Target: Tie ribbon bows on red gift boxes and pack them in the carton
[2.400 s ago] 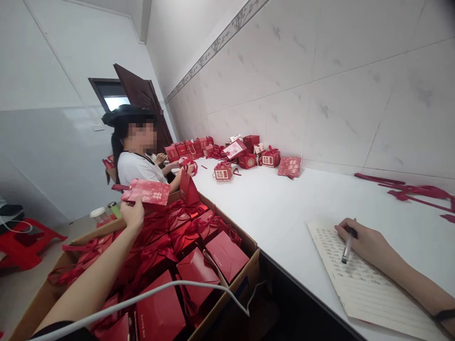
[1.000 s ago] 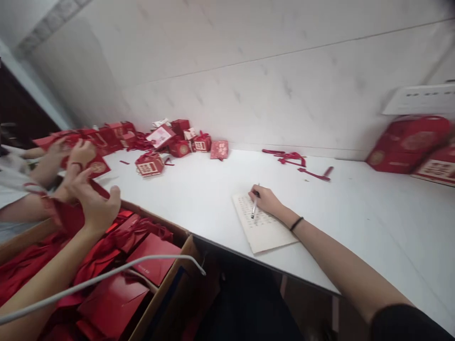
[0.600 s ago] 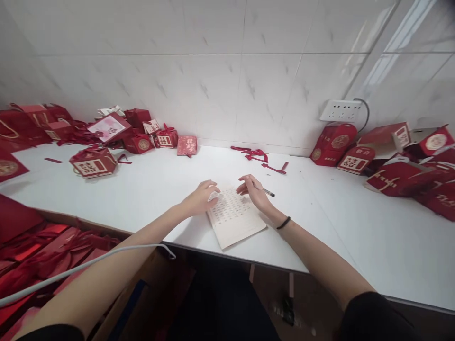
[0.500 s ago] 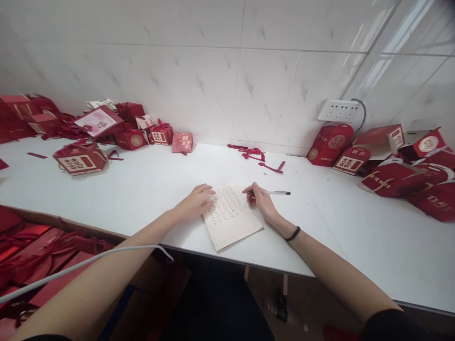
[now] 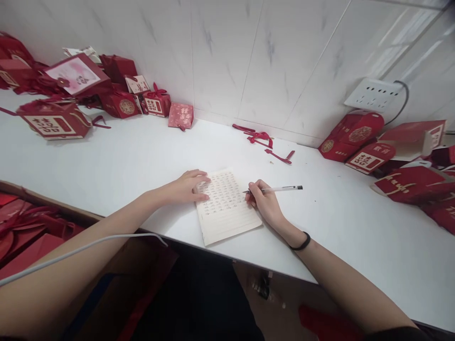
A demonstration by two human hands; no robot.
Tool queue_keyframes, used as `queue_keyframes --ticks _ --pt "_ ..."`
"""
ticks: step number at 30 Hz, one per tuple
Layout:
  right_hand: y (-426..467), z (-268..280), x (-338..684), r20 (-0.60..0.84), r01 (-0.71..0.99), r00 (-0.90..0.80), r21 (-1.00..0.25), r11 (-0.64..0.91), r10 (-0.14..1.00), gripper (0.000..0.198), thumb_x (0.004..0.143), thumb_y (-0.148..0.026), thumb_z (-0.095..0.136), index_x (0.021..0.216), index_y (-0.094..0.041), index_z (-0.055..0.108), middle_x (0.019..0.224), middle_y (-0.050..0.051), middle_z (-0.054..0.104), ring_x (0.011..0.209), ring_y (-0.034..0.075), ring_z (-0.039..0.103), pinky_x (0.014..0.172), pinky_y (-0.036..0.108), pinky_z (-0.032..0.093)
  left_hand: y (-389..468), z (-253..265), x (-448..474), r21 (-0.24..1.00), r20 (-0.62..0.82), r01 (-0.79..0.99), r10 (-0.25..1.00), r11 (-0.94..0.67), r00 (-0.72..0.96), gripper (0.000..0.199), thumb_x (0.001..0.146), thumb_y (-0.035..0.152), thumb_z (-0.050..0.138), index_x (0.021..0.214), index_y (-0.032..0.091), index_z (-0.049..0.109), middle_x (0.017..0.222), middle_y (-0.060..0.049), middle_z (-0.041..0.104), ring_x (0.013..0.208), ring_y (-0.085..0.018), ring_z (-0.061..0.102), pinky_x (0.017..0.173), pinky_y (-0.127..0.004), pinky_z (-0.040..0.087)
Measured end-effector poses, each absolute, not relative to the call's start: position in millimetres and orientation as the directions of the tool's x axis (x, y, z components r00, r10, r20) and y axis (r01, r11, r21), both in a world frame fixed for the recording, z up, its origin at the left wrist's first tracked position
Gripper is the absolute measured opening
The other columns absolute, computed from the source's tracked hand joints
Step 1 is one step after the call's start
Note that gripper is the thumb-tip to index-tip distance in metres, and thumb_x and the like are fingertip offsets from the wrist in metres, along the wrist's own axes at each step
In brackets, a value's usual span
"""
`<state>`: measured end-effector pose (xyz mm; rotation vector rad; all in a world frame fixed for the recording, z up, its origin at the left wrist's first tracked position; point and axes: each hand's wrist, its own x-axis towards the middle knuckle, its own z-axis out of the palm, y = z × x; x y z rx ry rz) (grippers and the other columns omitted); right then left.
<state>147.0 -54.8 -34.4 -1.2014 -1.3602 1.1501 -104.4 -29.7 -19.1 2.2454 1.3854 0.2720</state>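
A notepad (image 5: 227, 225) lies at a slant near the table's front edge, its upper part filled with rows of handwriting and its lower lines blank. My left hand (image 5: 190, 187) rests along the pad's left side, fingers apart and lying on the paper. Between the thumb and fingers of my right hand (image 5: 265, 201) is a pen (image 5: 289, 188) with a clear barrel and dark end. Its tip points left, over the pad's right edge at the written rows; whether it touches the paper I cannot tell. A black band circles my right wrist.
Red gift boxes (image 5: 57, 121) cluster at the left, and more red boxes (image 5: 368, 158) stand at the right by a power strip (image 5: 373, 94). Red ribbon strips (image 5: 259, 139) lie near the wall. A white cable (image 5: 88, 248) crosses over my left forearm. Red boxes fill a carton below left.
The view has tilted and come closer to the table. My right hand still holds the pen beside the pad, and its tip now shows clearly. The left hand stays on the pad.
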Motion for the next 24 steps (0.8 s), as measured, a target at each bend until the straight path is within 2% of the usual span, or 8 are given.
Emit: queue_keyframes --ticks 5,11,14,17,24 --pt "-58.8 -34.7 148.4 0.049 0.187 -0.054 -0.981 0.059 0.997 0.039 0.076 -0.050 0.063 0.059 -0.019 0.044 0.054 -0.002 0.054 0.046 0.010 0.043 0.044 0.022 0.034 -28.6 -18.2 -108.1 0.450 -0.099 0.791 0.857 -0.415 0.505 0.062 0.074 0.055 0.056 0.124 0.020 0.051 0.143 -0.009 0.035 0.137 -0.030 0.020 0.111 -0.042 0.023" --pt "-62.2 -37.3 146.4 0.072 0.256 -0.046 -0.963 0.082 0.996 0.026 0.073 -0.039 0.067 0.065 -0.020 0.050 0.054 -0.004 0.053 0.048 0.011 0.044 0.047 0.022 0.034 -31.4 -17.6 -107.6 0.383 -0.094 0.784 0.823 -0.489 0.560 0.059 0.079 0.051 0.052 0.130 0.022 0.047 0.148 -0.010 0.029 0.141 -0.033 0.004 0.111 -0.049 0.017" --pt "-63.1 -36.7 146.0 0.089 0.282 -0.039 -0.955 0.096 0.995 0.030 0.072 -0.038 0.067 0.059 -0.020 0.045 0.054 -0.003 0.055 0.050 0.011 0.045 0.048 0.022 0.034 -32.3 -15.1 -105.5 0.350 -0.125 0.783 0.803 -0.514 0.583 0.056 0.083 0.048 0.047 0.133 0.024 0.045 0.149 -0.008 0.029 0.141 -0.033 0.006 0.111 -0.050 0.016" --pt "-64.7 -35.7 145.9 0.111 0.302 -0.051 -0.946 0.122 0.992 0.034 0.072 -0.037 0.064 0.054 -0.020 0.040 0.051 -0.002 0.054 0.049 0.012 0.046 0.048 0.022 0.035 -31.8 -14.1 -104.8 0.349 -0.156 0.794 0.804 -0.499 0.573 0.061 0.082 0.053 0.048 0.135 0.024 0.043 0.150 -0.008 0.028 0.141 -0.032 0.008 0.111 -0.048 0.016" --pt "-67.6 -35.8 145.5 0.088 0.344 -0.060 -0.933 0.103 0.994 0.029 0.068 -0.029 0.056 0.052 -0.021 0.033 0.044 -0.006 0.042 0.042 0.009 0.041 0.043 0.020 0.028 -30.6 -17.8 -107.1 0.371 -0.157 0.790 0.805 -0.489 0.572 0.069 0.078 0.061 0.048 0.136 0.025 0.042 0.151 -0.008 0.026 0.141 -0.031 0.006 0.112 -0.047 0.016"
